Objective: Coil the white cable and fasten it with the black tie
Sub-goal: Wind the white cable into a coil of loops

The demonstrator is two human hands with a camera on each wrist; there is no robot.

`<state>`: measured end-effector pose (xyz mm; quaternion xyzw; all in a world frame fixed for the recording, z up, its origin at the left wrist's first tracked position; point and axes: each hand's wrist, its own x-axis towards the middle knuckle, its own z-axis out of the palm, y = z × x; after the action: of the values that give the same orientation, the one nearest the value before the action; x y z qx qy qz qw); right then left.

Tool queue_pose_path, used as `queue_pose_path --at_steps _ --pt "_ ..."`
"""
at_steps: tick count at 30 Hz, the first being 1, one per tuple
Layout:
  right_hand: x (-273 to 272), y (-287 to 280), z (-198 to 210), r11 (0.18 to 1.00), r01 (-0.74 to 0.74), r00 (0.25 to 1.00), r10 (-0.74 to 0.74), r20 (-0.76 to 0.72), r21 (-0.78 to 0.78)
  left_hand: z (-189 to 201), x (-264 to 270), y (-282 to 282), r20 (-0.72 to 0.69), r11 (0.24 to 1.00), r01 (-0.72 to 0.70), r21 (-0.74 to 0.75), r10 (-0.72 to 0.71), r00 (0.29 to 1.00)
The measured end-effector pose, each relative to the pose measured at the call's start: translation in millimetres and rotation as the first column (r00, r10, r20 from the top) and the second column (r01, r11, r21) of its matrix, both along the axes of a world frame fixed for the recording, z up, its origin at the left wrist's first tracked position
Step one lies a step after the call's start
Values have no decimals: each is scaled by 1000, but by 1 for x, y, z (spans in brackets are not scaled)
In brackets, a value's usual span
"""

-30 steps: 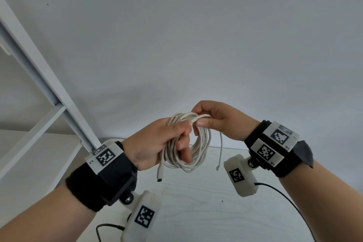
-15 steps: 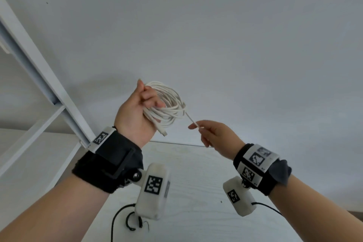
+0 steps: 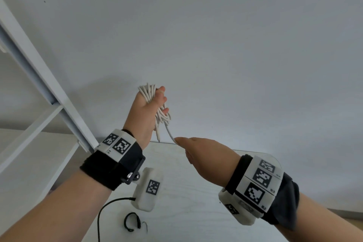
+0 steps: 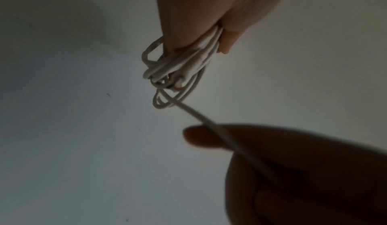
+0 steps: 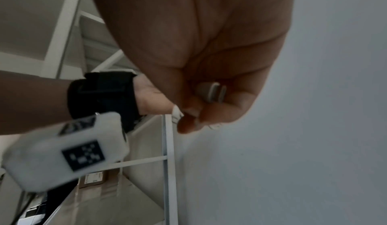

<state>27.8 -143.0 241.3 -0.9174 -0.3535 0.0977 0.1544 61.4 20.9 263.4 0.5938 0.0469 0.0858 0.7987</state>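
**Cable bundle held up, one end pulled out**

The person's left hand [image 3: 146, 113] is raised high in front of the pale grey wall [image 3: 235, 45]. Its fingers are curled tight round a bundle of thin white cable [image 3: 157, 104], wound into loops. One short end with a plug hangs down below the hand.

Another loose strand runs from the bundle down and to the right. The person's right hand [image 3: 206, 155] pinches this strand between thumb and fingers. In the right wrist view, the flat white plug [image 5: 212, 92] at the end sits inside the curled fingers.

A small black tie [image 3: 132, 222], bent into an open ring, lies near on the white wooden table [image 3: 186, 212]. No hand touches it. A white metal shelf frame [image 3: 39, 76] stands on the left.
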Motion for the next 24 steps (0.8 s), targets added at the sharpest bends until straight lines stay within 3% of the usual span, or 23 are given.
queue_pose_path --at_steps 4,7,12,19,24 --pt "-5 7 10 998 -64 996 63 57 8 -5 -3 -5 -6 974 35 224 -34 999" --pt "1 8 18 995 -53 985 37 170 88 -8 -10 -7 -24 919 146 365 -148 989" --pt "14 4 36 974 -79 969 25 246 211 -3 -26 -13 -118 882 301 362 -276 954" --pt "9 5 39 933 -96 972 12 235 346 -2 -29 -12 -173 869 319 378 -272 947" --pt "7 5 38 924 -86 973 -3 229 374 -1 -32 -10 -150 860 394 324 -365 919"
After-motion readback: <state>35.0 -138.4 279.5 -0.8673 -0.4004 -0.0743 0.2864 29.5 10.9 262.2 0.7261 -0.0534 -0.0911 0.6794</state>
